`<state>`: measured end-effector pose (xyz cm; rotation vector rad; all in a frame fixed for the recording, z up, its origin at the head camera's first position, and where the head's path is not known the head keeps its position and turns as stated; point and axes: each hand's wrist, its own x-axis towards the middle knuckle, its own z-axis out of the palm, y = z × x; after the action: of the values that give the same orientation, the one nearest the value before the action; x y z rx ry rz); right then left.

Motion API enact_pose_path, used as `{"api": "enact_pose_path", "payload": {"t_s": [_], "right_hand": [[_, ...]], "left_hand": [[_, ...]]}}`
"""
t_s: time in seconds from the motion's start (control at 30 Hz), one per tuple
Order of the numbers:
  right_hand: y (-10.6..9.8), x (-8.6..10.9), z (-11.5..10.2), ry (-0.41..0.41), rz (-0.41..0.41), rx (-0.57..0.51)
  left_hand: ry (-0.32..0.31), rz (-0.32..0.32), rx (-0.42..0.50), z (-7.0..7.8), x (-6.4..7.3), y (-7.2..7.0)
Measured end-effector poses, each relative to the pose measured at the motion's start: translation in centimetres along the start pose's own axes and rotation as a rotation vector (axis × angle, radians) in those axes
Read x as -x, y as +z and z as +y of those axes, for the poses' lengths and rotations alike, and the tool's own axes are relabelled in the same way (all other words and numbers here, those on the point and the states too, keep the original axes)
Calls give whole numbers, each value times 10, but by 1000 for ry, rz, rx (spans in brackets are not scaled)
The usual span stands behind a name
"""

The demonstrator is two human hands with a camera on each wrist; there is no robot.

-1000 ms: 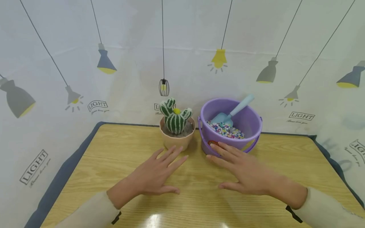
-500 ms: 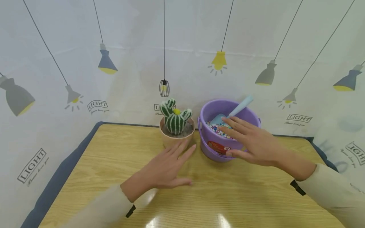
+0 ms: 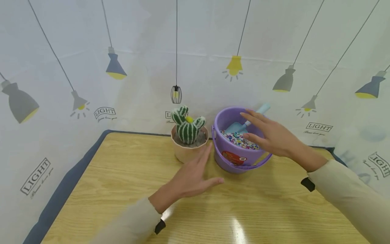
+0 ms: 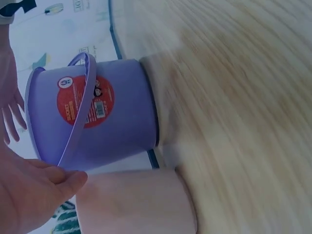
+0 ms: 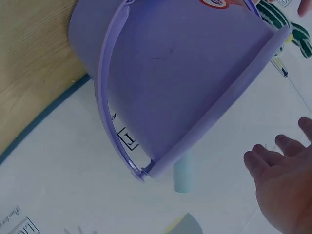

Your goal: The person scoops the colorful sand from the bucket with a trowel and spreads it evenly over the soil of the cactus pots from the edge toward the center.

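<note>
A purple bucket (image 3: 223, 118) stands at the back of the table, its handle hanging down over a red label. Inside lie many small colourful beads (image 3: 240, 140) and a pale blue scoop (image 3: 263, 108) leaning on the rim. My right hand (image 3: 271, 135) hovers over the bucket's right side, fingers extended, overlapping part of the scoop's handle in the head view. My left hand (image 3: 192, 178), also with fingers extended, is in front of the gap between the bucket and a peach flowerpot (image 3: 182, 154) with a green-and-white cactus (image 3: 186, 132). Both hands hold nothing.
The wooden table (image 3: 122, 176) has its back edge against a white cloth (image 3: 140, 74) printed with hanging lamps. Flowerpot and bucket stand side by side with a narrow gap between them.
My right hand has risen from in front of the bucket to above its right side. My left hand has slid to the right, toward the gap beside the pot.
</note>
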<state>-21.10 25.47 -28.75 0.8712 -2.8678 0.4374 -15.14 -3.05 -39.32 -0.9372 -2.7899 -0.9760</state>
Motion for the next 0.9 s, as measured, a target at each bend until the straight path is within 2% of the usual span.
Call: {"api": "enact_pose_path", "payload": {"t_s": [0.1,0.23,0.4,0.5,0.63,0.8,0.9], "right_hand": [[1,-6,4,100,50,-99],[-2,-12,6,291,109,-262],[-6,-18,13,470,155,-470],[-5,-21,17,534,192,-622],[-4,-25,20,608,249,-765],[0,-32,25,673,293,-810],[2,-35,29,708,310,-808]], "left_hand": [[-77,52,147,3,-7,8],[-133,123,319,6,-17,19],[-230,131,479,11,-24,28],[-282,148,555,14,-28,32],[-293,189,628,15,-33,38],[-287,246,685,15,-40,46],[-326,260,713,16,-44,49]]}}
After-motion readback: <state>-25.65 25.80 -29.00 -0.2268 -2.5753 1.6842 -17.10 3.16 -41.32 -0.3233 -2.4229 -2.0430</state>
